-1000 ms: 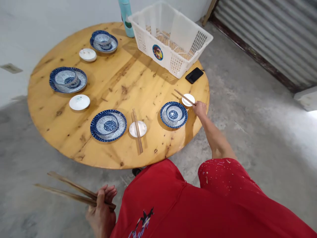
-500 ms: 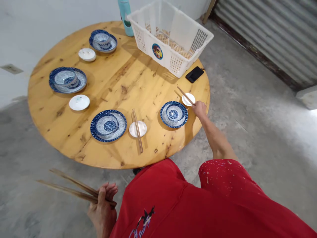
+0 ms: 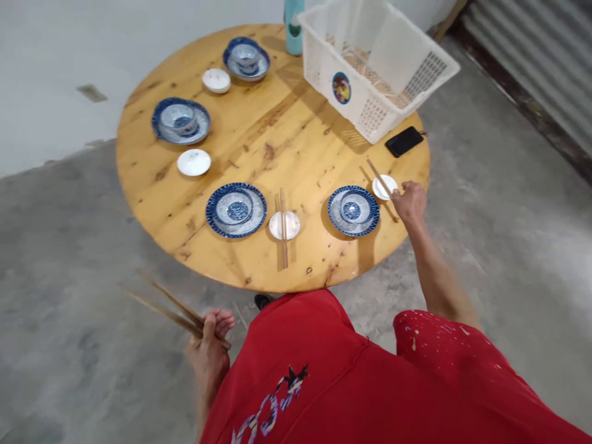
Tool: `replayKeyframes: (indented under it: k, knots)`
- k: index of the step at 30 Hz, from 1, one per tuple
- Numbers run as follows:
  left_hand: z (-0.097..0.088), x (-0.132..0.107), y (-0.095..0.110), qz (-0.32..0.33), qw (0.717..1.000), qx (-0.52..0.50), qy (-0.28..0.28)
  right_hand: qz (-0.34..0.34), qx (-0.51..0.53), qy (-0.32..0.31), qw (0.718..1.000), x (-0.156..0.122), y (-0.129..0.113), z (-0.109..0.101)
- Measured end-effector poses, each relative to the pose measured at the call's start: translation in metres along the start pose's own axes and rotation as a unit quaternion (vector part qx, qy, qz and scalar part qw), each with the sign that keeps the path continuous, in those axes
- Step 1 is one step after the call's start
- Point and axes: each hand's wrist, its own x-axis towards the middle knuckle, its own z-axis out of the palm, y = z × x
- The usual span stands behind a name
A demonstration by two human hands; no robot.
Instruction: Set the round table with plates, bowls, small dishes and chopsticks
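My left hand [image 3: 210, 345], low beside the red shirt, is closed around a bundle of wooden chopsticks [image 3: 173, 311]. Their far ends fan apart and are blurred. Over the table's right edge, my right hand [image 3: 411, 200] has its fingers at the near end of a chopstick pair [image 3: 379, 177]. That pair lies across a small white dish [image 3: 384, 187]; its near end is hidden by the fingers. Left of this dish is a blue-patterned plate [image 3: 354, 229] with a bowl [image 3: 352, 209] on it. Another chopstick pair [image 3: 283, 237] crosses a second white dish [image 3: 293, 226].
On the round wooden table [image 3: 263, 157] are several blue plates with bowls, and white dishes. A white plastic basket [image 3: 365, 105], a turquoise bottle [image 3: 293, 28] and a black phone [image 3: 404, 142] stand or lie toward the back right. A wall [image 3: 152, 43] rises behind.
The view has shifted, so the table appears further right and higher. My right hand stays at the chopsticks' near end, its fingers slightly more spread. The left hand still grips its bundle.
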Motion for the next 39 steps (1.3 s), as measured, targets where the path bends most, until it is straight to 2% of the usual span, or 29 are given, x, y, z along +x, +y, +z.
replayKeyframes:
  k: [3,6,10,13,15,18,23,28,34,39]
  knots:
    - [0.0,-0.002,0.004,0.018,1.0,0.001,-0.02,-0.037,0.042,0.011,0.998,-0.018,-0.029,-0.006]
    - [-0.002,-0.004,0.007,0.008,1.0,-0.023,0.005,-0.082,0.089,-0.029,0.992,-0.051,-0.067,-0.011]
    - [-0.012,-0.003,0.004,-0.005,0.997,-0.053,0.046,-0.145,0.127,-0.129,0.973,-0.111,-0.116,-0.003]
    - [-0.022,-0.001,0.001,0.002,0.997,-0.055,0.062,-0.196,0.178,-0.232,0.936,-0.159,-0.142,0.015]
    - [-0.028,0.001,-0.001,0.006,0.996,-0.059,0.07,-0.182,0.237,-0.3,0.906,-0.186,-0.155,0.028]
    - [-0.038,0.005,-0.004,0.001,0.995,-0.069,0.076,-0.102,0.333,-0.372,0.86,-0.215,-0.169,0.043]
    - [-0.049,0.014,-0.006,0.002,0.997,-0.044,0.066,-0.046,0.431,-0.392,0.812,-0.235,-0.188,0.05]
    - [-0.054,0.02,-0.004,0.001,0.998,-0.045,0.049,-0.021,0.451,-0.399,0.798,-0.243,-0.204,0.051]
    - [-0.057,0.023,-0.002,-0.013,0.996,-0.071,0.047,0.067,0.495,-0.424,0.756,-0.248,-0.22,0.045]
    - [-0.061,0.024,-0.003,-0.011,0.997,-0.065,0.044,0.084,0.523,-0.421,0.736,-0.249,-0.228,0.039]
